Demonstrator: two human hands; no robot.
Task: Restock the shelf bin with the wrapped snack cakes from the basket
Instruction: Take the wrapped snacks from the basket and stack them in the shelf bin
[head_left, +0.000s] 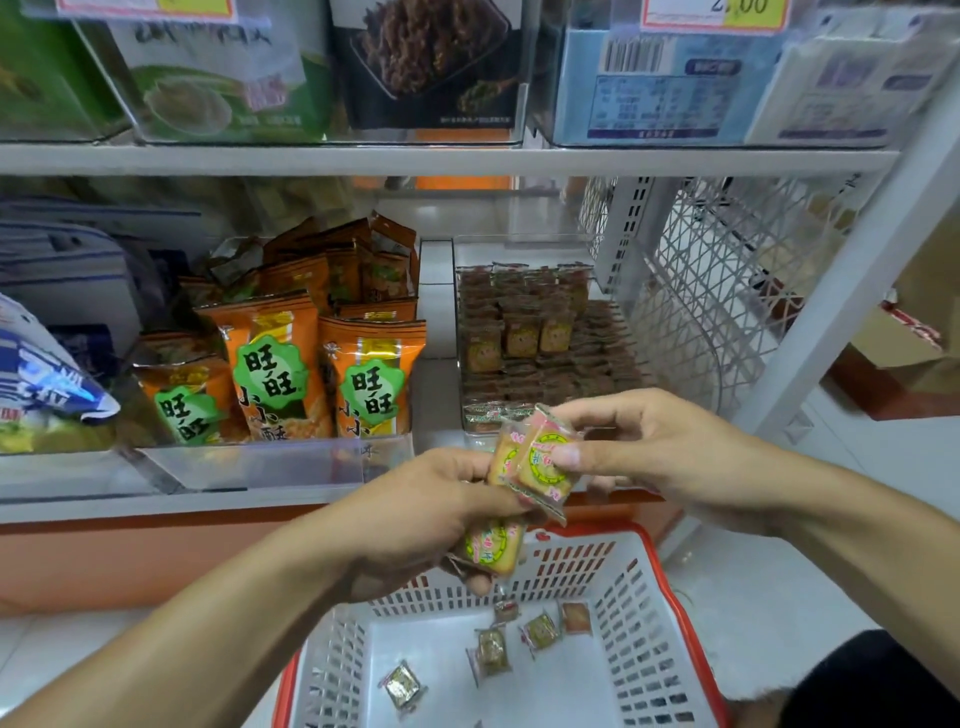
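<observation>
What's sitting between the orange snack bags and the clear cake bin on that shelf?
Head view: only a bare white divider separates the orange snack bags from the clear cake bin.

Even, soft indoor light is falling from above, leaving the scene moderately bright with no hard shadows. The white shelf rail (447, 158) is bowing, and the upright to its right is leaning strongly, as wide-angle distortion is bending the edges. Above the rail, the packages behind clear bin fronts are looking smeared, and pale glare is washing over them. Below the rail, the orange snack bags (311, 364) are staying reasonably sharp, while the far-left packets are blurring.
</observation>
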